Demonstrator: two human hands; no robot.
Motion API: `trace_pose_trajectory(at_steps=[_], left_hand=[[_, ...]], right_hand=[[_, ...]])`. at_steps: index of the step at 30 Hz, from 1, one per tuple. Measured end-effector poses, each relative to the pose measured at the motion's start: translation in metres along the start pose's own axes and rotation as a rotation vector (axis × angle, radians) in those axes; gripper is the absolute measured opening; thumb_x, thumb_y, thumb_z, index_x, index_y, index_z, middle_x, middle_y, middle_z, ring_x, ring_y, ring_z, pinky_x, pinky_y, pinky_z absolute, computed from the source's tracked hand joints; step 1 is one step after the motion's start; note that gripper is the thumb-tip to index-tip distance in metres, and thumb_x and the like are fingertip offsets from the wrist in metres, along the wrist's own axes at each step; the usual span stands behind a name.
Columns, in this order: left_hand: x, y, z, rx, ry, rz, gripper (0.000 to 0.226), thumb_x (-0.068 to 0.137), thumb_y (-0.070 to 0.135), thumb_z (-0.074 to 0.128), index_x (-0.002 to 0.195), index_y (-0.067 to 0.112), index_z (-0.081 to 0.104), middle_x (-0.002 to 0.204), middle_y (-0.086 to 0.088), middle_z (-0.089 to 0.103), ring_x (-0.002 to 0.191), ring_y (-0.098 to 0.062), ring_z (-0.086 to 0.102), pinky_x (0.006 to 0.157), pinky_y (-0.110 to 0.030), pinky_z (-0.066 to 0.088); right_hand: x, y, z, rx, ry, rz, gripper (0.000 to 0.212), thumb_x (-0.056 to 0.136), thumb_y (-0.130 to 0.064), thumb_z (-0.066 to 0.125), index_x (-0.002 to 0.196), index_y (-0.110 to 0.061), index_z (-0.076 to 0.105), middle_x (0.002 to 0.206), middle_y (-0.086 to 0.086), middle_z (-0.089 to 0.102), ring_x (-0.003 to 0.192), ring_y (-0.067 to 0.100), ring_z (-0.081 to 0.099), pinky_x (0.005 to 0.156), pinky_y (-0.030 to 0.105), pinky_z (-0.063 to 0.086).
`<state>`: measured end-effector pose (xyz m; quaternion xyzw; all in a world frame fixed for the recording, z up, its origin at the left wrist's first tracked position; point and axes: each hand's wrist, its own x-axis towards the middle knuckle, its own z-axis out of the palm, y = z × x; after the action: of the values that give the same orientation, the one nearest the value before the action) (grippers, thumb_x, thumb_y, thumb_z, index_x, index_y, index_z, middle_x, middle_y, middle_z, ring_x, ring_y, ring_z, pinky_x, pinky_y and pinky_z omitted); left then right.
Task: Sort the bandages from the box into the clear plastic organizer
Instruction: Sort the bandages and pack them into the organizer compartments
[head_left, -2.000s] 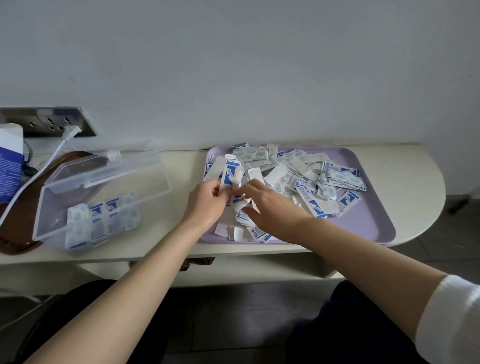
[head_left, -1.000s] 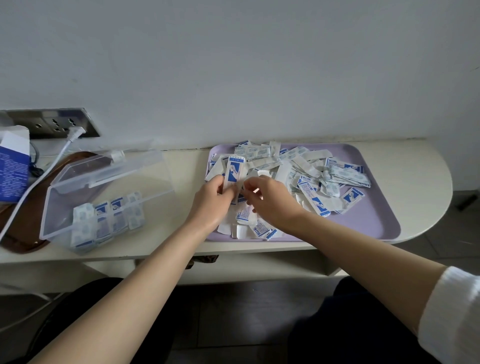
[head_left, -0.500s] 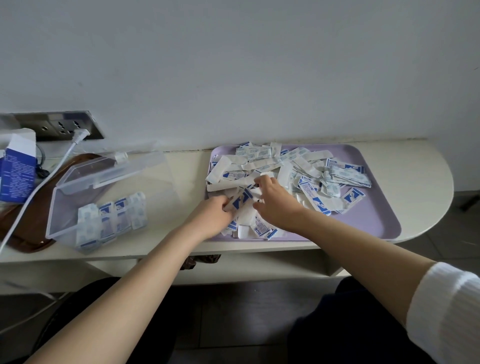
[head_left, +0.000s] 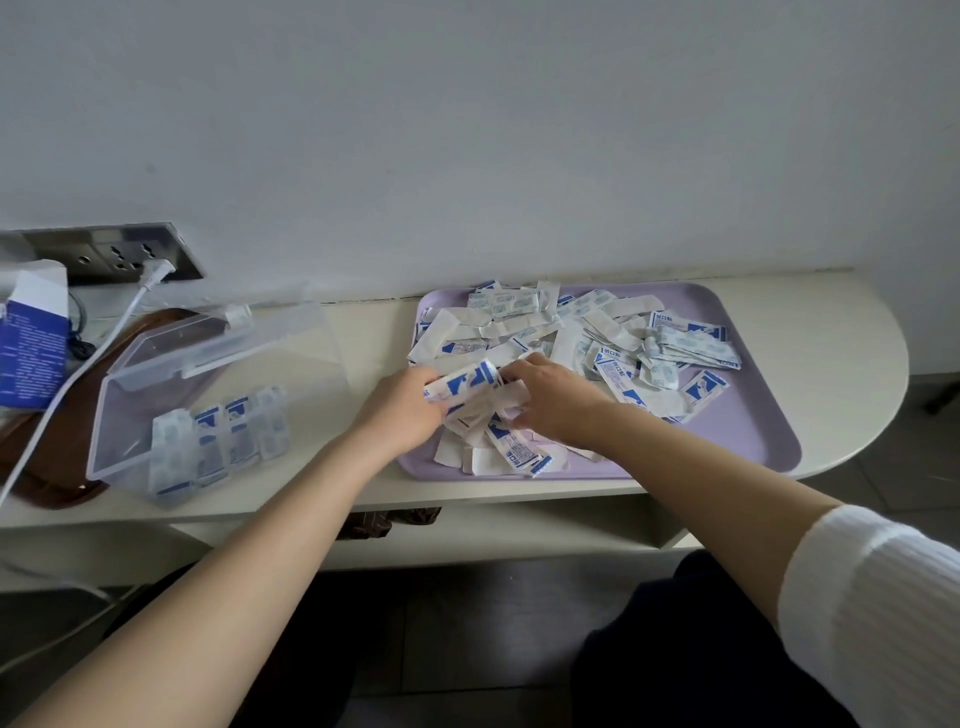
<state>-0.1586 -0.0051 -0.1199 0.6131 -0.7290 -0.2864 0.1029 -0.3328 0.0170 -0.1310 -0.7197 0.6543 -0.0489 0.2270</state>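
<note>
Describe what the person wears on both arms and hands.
Left hand and forearm are bare: no cuff, glove, ring or watch shows. Right hand is bare too; a white ribbed sleeve covers that arm from mid-forearm up.

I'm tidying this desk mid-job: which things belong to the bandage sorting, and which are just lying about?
Job: loose bandages on the purple tray; bundle gripped by the left hand, right hand touching it; clear organizer holding sorted bandages; blue box, probably theirs.
Lying about: white cable, wall socket, brown tray.
</note>
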Motion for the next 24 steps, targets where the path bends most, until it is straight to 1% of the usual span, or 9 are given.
trace_pose_trajectory(at_steps=[3, 4, 6, 8, 11, 14, 17, 22, 24], left_hand=[[0.001, -0.003, -0.007, -0.098, 0.012, -0.040, 0.006, 0.089, 0.007, 0.051, 0.092, 0.012, 0.051, 0.086, -0.002, 0.058, 0.068, -0.018, 0.057, 0.053, -0.020, 0.040], [0.001, -0.003, -0.008, -0.166, 0.003, -0.064, 0.006, 0.089, 0.006, 0.049, 0.092, 0.012, 0.049, 0.085, -0.001, 0.059, 0.067, -0.019, 0.061, 0.052, -0.018, 0.043], [0.000, -0.004, -0.007, -0.315, -0.012, -0.115, 0.011, 0.090, 0.004, 0.043, 0.098, 0.010, 0.047, 0.090, -0.008, 0.063, 0.075, -0.030, 0.067, 0.059, -0.026, 0.048], [0.000, -0.003, -0.005, -0.395, -0.017, -0.146, 0.017, 0.091, 0.003, 0.039, 0.106, 0.008, 0.043, 0.091, -0.010, 0.064, 0.083, -0.031, 0.066, 0.065, -0.032, 0.050], [0.000, -0.002, 0.001, -0.408, -0.021, -0.146, 0.019, 0.092, 0.002, 0.037, 0.110, 0.006, 0.043, 0.078, -0.002, 0.062, 0.075, -0.026, 0.062, 0.069, -0.033, 0.049], [0.001, 0.001, 0.006, -0.443, -0.029, -0.108, 0.026, 0.090, 0.000, 0.035, 0.113, 0.003, 0.049, 0.083, -0.007, 0.065, 0.074, -0.026, 0.063, 0.073, -0.037, 0.053], [0.001, 0.008, 0.009, -0.438, -0.014, -0.063, 0.026, 0.091, 0.000, 0.036, 0.109, 0.004, 0.054, 0.080, -0.002, 0.066, 0.071, -0.024, 0.063, 0.078, -0.040, 0.053], [-0.003, 0.023, 0.010, -0.459, 0.022, 0.000, 0.021, 0.094, 0.005, 0.038, 0.083, 0.012, 0.054, 0.069, 0.001, 0.063, 0.055, -0.018, 0.057, 0.057, -0.025, 0.046], [-0.002, 0.026, 0.012, -0.461, 0.012, 0.021, 0.026, 0.094, 0.005, 0.037, 0.073, 0.015, 0.049, 0.065, 0.002, 0.060, 0.056, -0.019, 0.056, 0.060, -0.027, 0.042]], right_hand=[[0.002, 0.000, 0.000, -0.039, 0.042, 0.016, 0.037, 0.087, -0.019, 0.062, 0.122, -0.011, 0.051, 0.124, 0.006, 0.047, 0.101, 0.025, 0.056, 0.086, 0.036, 0.049], [0.002, 0.000, 0.000, -0.059, 0.063, 0.012, 0.027, 0.089, -0.017, 0.058, 0.115, -0.010, 0.054, 0.119, 0.006, 0.049, 0.094, 0.024, 0.055, 0.080, 0.033, 0.048], [0.002, 0.000, -0.002, -0.076, 0.120, -0.003, 0.014, 0.092, -0.013, 0.052, 0.103, -0.010, 0.058, 0.111, 0.006, 0.053, 0.085, 0.021, 0.054, 0.072, 0.029, 0.044], [0.002, -0.002, -0.005, -0.056, 0.186, -0.011, 0.011, 0.092, -0.012, 0.050, 0.097, -0.010, 0.059, 0.106, 0.006, 0.058, 0.083, 0.022, 0.055, 0.070, 0.029, 0.043], [0.001, -0.007, -0.011, 0.014, 0.272, -0.006, 0.012, 0.095, -0.018, 0.049, 0.099, -0.010, 0.056, 0.101, 0.005, 0.061, 0.083, 0.022, 0.054, 0.068, 0.031, 0.041], [-0.001, -0.015, -0.015, 0.115, 0.374, -0.016, 0.015, 0.097, -0.022, 0.047, 0.101, -0.009, 0.054, 0.097, 0.005, 0.061, 0.078, 0.022, 0.054, 0.066, 0.033, 0.044], [-0.003, -0.021, -0.016, 0.137, 0.445, -0.044, 0.018, 0.098, -0.024, 0.043, 0.103, -0.009, 0.051, 0.094, 0.006, 0.060, 0.076, 0.023, 0.054, 0.064, 0.034, 0.045], [-0.006, -0.030, -0.011, 0.200, 0.386, -0.049, 0.014, 0.096, -0.024, 0.043, 0.093, -0.011, 0.047, 0.081, 0.003, 0.056, 0.073, 0.025, 0.055, 0.064, 0.037, 0.045], [-0.006, -0.033, -0.009, 0.304, 0.323, -0.066, 0.011, 0.094, -0.021, 0.046, 0.089, -0.012, 0.047, 0.080, 0.006, 0.059, 0.072, 0.027, 0.057, 0.067, 0.040, 0.050]])
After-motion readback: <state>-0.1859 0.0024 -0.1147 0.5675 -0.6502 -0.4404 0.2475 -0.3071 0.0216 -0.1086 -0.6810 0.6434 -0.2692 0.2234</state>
